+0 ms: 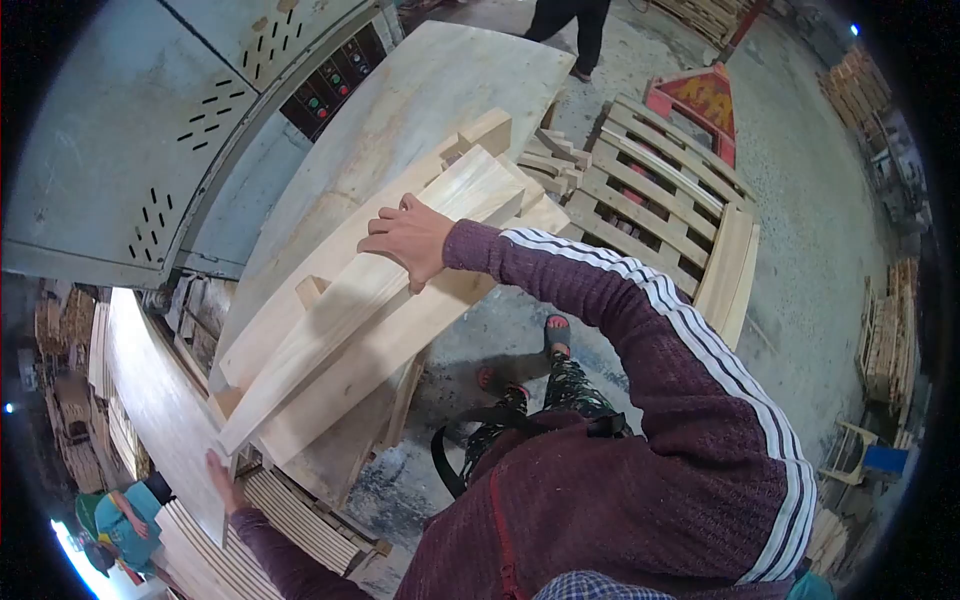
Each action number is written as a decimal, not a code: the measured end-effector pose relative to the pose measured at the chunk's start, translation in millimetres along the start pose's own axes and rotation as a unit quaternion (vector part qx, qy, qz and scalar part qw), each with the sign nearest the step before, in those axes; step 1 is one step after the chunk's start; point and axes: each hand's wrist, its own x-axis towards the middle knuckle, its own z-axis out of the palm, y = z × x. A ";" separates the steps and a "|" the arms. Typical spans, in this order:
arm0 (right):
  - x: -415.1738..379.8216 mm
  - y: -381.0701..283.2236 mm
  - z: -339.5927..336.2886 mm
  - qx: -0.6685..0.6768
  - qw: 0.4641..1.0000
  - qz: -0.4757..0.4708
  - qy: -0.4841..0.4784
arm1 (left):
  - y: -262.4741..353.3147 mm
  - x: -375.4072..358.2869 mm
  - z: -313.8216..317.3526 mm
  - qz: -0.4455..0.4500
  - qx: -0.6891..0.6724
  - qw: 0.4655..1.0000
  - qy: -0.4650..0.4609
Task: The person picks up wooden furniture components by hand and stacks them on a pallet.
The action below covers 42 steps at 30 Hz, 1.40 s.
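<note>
One head-worn camera with a wide fisheye lens looks steeply down from above the person's own shoulders. It sits close over the right hand (408, 240), left hand (222, 478) and planks (370, 330), with the concrete floor (820, 230) curving away around the dark edges.
</note>
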 end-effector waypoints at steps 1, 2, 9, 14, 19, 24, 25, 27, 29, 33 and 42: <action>0.6 3.0 5.7 0.018 1.000 -0.002 -0.003 | 7.7 -6.9 18.0 0.001 0.003 1.000 -0.004; 0.8 5.1 9.2 0.019 1.000 0.001 -0.004 | 15.8 -26.8 49.3 -0.022 -0.062 0.998 -0.020; -16.2 -4.4 6.8 -0.009 0.998 0.053 0.021 | 6.4 -24.6 95.7 0.012 -0.197 0.978 0.074; -56.4 -27.4 31.0 -0.049 0.964 0.212 0.154 | 11.2 -28.0 92.9 0.050 -0.230 0.968 0.090; -72.5 -15.0 35.0 -0.082 0.955 0.229 0.168 | 5.1 -19.8 95.6 0.025 -0.259 0.965 0.025; -65.6 44.9 24.1 -0.106 0.966 0.203 0.123 | 10.5 -46.4 125.8 0.033 -0.241 0.970 0.029; -62.9 62.1 21.0 -0.106 0.967 0.196 0.125 | 16.7 -59.3 136.5 0.035 -0.218 0.975 0.025; -54.9 100.4 14.2 -0.124 0.970 0.186 0.090 | 34.8 -87.2 162.7 0.050 -0.216 0.975 0.032; -44.4 143.3 7.1 -0.133 0.973 0.174 0.078 | 57.8 -113.9 190.3 0.032 -0.195 0.980 0.027; -17.6 232.6 -15.2 -0.136 0.976 0.168 0.027 | 77.0 -134.9 254.1 0.070 -0.238 0.968 -0.027; 63.8 454.7 -76.5 -0.106 0.962 0.225 -0.109 | 174.9 -141.0 433.5 -0.010 -0.248 0.968 -0.029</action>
